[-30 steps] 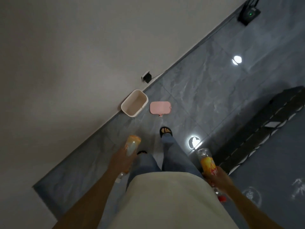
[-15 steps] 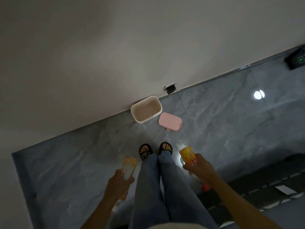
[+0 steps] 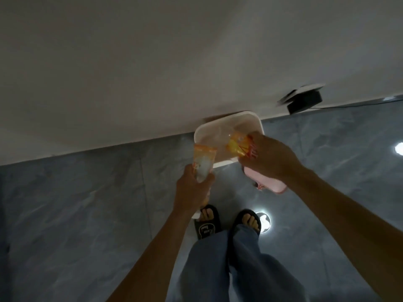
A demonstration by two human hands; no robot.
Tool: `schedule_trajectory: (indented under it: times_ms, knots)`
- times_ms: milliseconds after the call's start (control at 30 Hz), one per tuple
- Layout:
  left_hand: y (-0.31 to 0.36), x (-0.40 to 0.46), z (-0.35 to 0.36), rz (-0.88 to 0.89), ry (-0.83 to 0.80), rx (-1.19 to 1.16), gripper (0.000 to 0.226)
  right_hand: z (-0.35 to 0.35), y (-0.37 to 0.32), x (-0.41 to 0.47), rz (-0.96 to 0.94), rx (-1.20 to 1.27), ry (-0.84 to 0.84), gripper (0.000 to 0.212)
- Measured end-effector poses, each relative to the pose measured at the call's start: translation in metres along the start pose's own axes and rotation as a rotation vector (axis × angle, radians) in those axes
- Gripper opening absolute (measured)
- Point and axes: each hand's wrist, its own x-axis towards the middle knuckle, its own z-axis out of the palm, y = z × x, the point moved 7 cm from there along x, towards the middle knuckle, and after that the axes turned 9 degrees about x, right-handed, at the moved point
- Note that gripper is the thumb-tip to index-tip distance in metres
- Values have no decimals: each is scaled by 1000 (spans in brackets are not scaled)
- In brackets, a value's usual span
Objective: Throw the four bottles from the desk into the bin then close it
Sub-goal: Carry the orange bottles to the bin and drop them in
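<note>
Two hands hold bottles over an open bin [image 3: 257, 119] by the wall — left hand [image 3: 194, 190] fingers wrapped round one bottle [image 3: 204, 162], right hand [image 3: 270, 159] gripping another bottle [image 3: 237, 144], pink lid [image 3: 272, 184] beneath.

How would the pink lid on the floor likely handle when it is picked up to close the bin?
The pink lid looks thin, flat plastic: probably light and fairly stiff. Lying flat on glossy floor tiles, it may slide rather than lift easily.
</note>
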Motion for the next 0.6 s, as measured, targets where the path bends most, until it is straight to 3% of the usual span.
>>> schedule_trajectory:
  times_ms: [233, 333, 433, 600]
  knots:
    - [-33, 64, 22, 12, 190, -142, 33, 66, 3, 128, -194, -408, -70, 47]
    - [-31, 72, 24, 52, 190, -147, 30, 98, 7, 153, -229, -397, -107, 41]
    - [-28, 78, 27, 84, 177, -152, 27, 123, 12, 165, -324, -563, -86, 46]
    - [-24, 86, 34, 155, 135, -206, 24, 160, 38, 186, -205, -667, -267, 45]
